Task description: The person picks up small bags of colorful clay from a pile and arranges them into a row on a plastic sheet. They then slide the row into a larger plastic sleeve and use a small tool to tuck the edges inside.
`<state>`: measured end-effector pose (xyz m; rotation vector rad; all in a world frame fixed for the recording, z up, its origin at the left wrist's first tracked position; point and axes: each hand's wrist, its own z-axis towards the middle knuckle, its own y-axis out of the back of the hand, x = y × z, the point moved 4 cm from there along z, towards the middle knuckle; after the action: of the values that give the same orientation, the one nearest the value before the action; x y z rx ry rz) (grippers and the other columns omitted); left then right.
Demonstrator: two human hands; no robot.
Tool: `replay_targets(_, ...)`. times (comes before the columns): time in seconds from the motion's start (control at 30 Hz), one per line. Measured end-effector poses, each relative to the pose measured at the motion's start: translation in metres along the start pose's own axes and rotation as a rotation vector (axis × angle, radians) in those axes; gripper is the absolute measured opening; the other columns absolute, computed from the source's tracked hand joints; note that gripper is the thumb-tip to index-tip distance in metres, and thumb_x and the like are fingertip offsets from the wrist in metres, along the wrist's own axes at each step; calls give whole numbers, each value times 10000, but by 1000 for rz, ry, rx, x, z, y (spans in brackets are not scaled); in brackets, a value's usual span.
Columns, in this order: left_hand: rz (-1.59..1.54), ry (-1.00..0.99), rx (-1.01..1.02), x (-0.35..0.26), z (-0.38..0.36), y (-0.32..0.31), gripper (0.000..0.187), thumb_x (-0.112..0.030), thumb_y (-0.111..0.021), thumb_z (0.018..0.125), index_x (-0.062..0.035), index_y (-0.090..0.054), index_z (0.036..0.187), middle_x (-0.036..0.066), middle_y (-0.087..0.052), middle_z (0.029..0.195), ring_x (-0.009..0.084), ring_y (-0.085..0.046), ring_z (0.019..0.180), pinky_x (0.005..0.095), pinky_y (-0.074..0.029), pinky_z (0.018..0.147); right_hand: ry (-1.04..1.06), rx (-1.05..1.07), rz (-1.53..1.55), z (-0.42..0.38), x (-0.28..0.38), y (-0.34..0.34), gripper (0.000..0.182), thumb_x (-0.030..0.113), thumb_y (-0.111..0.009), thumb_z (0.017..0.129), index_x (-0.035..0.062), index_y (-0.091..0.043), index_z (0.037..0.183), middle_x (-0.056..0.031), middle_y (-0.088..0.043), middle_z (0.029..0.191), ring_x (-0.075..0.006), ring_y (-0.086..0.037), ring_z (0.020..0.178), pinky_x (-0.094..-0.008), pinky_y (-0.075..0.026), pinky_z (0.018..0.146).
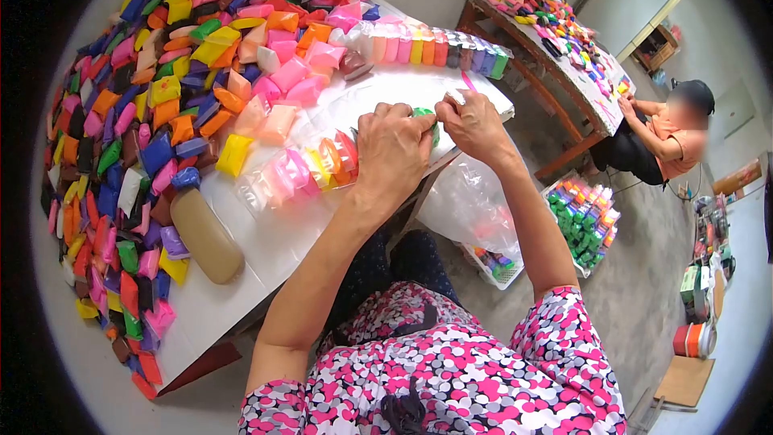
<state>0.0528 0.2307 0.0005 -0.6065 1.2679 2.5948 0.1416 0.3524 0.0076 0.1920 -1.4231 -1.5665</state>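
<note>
A long clear plastic bag (294, 173) lies near the table's front edge, with a row of small coloured packets inside. My left hand (393, 149) is closed over its right part, and a green packet (425, 122) shows past the fingers. Just to the right, my right hand (477, 125) is pinched shut at the bag's end, with a whitish bit between thumb and fingers. A thin pink strip (468, 80) shows behind that hand. Farther back lies another filled clear bag (431, 47) with its packets in a row.
A large heap of coloured packets (173, 113) covers the table's left and back. A tan oval case (206, 235) lies before it. Below the right edge are a clear plastic sack (471, 201) and a crate of filled bags (581, 221). Another person (664, 133) sits at a second table (555, 36).
</note>
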Motion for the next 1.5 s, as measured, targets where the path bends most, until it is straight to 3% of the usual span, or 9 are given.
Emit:
replay_targets(0.17,30,-1,37,1,0,-3,244,-188,-624,846,-79,-736,1034,141,-669,1043,312,-580,1025,435,-428,887,-13,66,143,10,-20,-13,335,259,-506,860,-37,-636,774,-265,-641,762,-446,-641,778,-493,-509,773)
replay_targets(0.47,75,-276,-252,-20,-15,14,335,-142,-703,814,-4,-637,1112,216,-610,1173,377,-576,1105,481,-427,993,-41,26,364,4,-26,-15,371,303,-591,912,-26,-656,752,-106,-627,597,-160,-613,569,-328,-471,553)
replay_targets(0.57,-109,-286,-335,-32,-51,55,359,-77,-714,788,-5,-621,1127,217,-614,1132,367,-589,1055,448,-456,941,-136,20,430,-6,-15,-8,441,349,-593,927,-46,-638,735,-107,-630,600,-170,-632,585,-328,-482,574)
replay_targets(0.67,-74,-105,-501,-11,-102,98,394,1,-688,744,6,-570,1120,159,-582,1096,307,-572,1013,421,-449,893,-152,-50,205,-23,-18,8,449,374,-609,921,-48,-650,775,-139,-645,619,-220,-646,580,-365,-496,595)
replay_targets(0.87,-207,455,-465,41,-159,133,764,25,-694,720,-23,-351,1400,171,-448,1367,268,-478,1202,387,-368,1049,141,-73,397,-55,43,15,250,189,-708,885,-17,-631,767,-67,-562,568,-93,-502,522,-276,-425,528)
replay_targets(0.97,-315,496,-380,59,-154,118,883,1,-729,726,-38,-268,1477,183,-437,1391,297,-429,1296,386,-302,1124,426,99,314,-63,90,9,220,106,-771,764,41,-634,924,-75,-611,785,-182,-600,682,-313,-479,605)
replay_targets(1.07,-385,539,-279,71,-140,112,955,-14,-763,724,-47,-224,1511,180,-419,1419,282,-370,1362,375,-248,1158,820,-67,61,-65,109,-3,388,105,-790,663,77,-616,1009,-78,-603,1002,-269,-593,902,-378,-485,772)
replay_targets(1.17,-382,454,-286,84,-131,111,868,-61,-793,729,16,-308,1445,198,-513,1338,287,-498,1264,353,-360,1075,892,-47,-54,-57,103,-26,478,134,-795,608,95,-601,1044,-79,-565,1141,-306,-533,1037,-436,-429,898)
replay_targets(1.5,-755,530,-268,96,-130,99,559,-36,-779,782,-18,-476,1251,58,-567,1159,144,-529,1082,279,-414,981,863,69,0,-32,115,-31,667,166,-811,616,75,-552,1224,-131,-540,1264,-327,-523,1142,-433,-410,967)
